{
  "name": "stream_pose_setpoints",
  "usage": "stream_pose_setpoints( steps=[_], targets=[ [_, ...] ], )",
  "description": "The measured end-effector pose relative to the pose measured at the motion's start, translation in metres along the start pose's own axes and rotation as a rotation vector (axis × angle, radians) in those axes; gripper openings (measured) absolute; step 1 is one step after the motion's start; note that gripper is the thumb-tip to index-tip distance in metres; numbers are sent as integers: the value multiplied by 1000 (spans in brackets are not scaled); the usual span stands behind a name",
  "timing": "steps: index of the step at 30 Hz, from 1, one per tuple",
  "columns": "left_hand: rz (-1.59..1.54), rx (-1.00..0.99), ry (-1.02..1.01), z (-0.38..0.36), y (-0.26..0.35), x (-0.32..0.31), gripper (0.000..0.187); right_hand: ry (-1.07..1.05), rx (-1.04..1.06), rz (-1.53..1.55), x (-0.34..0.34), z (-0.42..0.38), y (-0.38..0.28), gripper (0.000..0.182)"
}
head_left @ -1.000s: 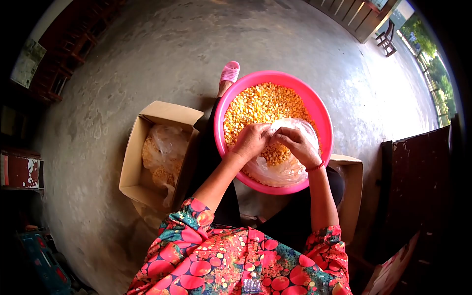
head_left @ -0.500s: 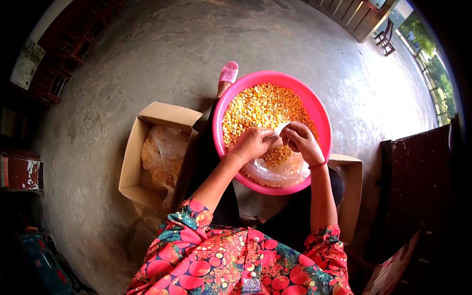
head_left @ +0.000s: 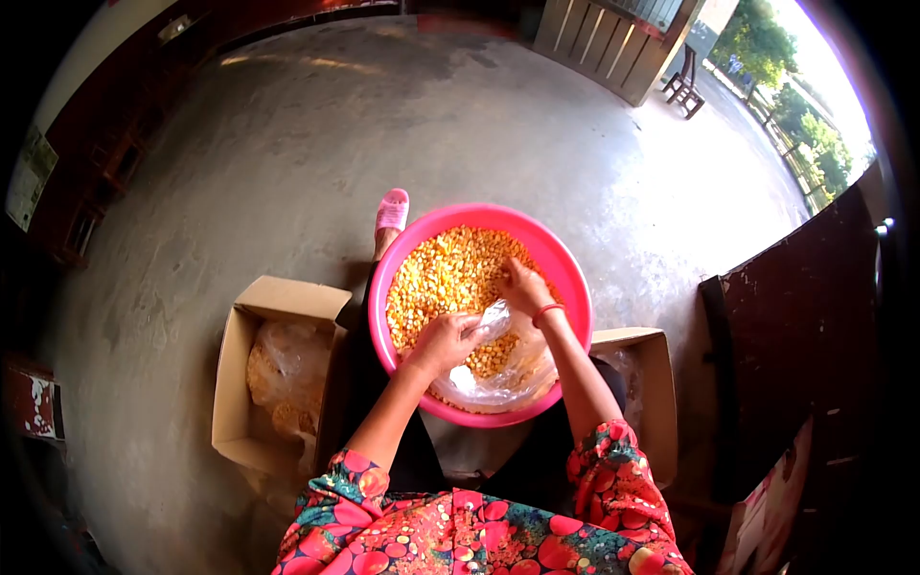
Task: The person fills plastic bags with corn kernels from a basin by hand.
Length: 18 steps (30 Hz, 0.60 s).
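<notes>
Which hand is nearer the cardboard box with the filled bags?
Left. The left hand grips the clear bag on the basin side nearest that box; the right hand reaches into the corn, farther away.

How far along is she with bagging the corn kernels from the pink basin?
Done: filled bags lie in the cardboard box on her left. In hand: the left hand holds a clear plastic bag, partly filled, at its mouth, while the right hand reaches into the loose kernels. Left: the pink basin looks well stocked, so plenty remains.
</notes>
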<state>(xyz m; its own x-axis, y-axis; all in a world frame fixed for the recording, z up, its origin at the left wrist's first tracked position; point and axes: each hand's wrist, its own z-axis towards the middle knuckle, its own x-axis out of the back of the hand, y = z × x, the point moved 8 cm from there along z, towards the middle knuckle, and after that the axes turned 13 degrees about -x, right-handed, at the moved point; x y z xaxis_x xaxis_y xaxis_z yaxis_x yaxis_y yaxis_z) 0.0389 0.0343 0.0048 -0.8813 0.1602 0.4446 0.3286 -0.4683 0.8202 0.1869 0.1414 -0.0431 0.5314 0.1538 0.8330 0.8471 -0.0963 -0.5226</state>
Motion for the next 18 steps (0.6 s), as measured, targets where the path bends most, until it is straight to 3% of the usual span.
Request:
stream_pose_setpoints(
  steps=[3, 5, 6, 8, 9, 13, 15, 18],
  targets=[
    [6, -24, 2, 0, 0, -1, 21, -61, 67, -105, -17, -3, -20, 51],
    [-40, 33, 6, -2, -6, -4, 21, -73, 200, 8, -37, 1, -20, 48],
    [-102, 32, 21, -8, -22, -13, 21, -185, 107, 53, -51, 4, -14, 41],
    [24, 15, -15, -2, -8, -6, 21, -169, 163, 213, -48, -3, -22, 34],
    [16, -8, -5, -2, -6, -4, 21, -96, 228, 72, -41, -4, -30, 31],
    [42, 43, -10, -1, -8, -5, 23, -5, 168, 345, -18, -7, -19, 19],
    [74, 53, -52, -1, -9, -5, 25, -203, -124, 1004, -22, -2, 7, 19],
    [97, 71, -48, -3, -13, -4, 31, -274, -284, 1360, -12, -7, 26, 15]
  ],
)
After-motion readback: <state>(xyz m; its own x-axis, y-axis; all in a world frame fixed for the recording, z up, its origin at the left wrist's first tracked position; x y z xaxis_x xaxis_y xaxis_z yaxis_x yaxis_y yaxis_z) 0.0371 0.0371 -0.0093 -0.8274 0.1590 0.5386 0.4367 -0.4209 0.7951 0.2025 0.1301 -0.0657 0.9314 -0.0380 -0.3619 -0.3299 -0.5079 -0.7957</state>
